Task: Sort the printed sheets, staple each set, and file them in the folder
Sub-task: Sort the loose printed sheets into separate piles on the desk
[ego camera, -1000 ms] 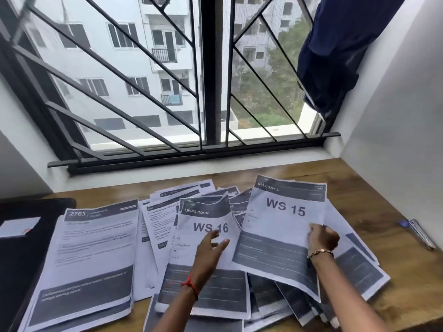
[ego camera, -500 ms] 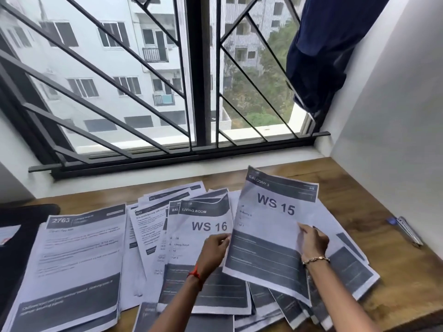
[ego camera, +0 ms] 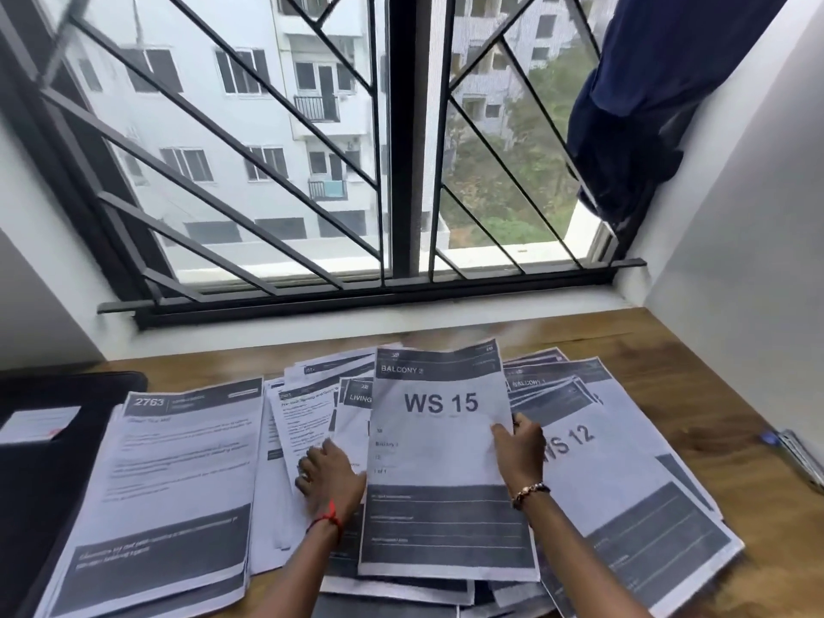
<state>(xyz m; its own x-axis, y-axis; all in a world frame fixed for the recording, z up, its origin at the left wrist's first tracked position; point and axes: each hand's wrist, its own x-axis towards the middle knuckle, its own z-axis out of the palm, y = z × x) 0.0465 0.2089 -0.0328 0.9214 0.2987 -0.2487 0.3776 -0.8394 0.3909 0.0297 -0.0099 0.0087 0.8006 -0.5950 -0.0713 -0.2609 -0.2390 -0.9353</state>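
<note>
Head view: right hand (ego camera: 519, 448) pinches the WS 15 sheet (ego camera: 441, 461); left hand (ego camera: 330, 477) lies spread at 9 o'clock. Loose stacks may slide, mixing sets.

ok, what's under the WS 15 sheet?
The WS 15 sheet, pinched at its right edge by the right hand, overlaps a Living Room sheet on its left and the WS 12 sheet on its right. More sheets poke out below; their text is covered.
</note>
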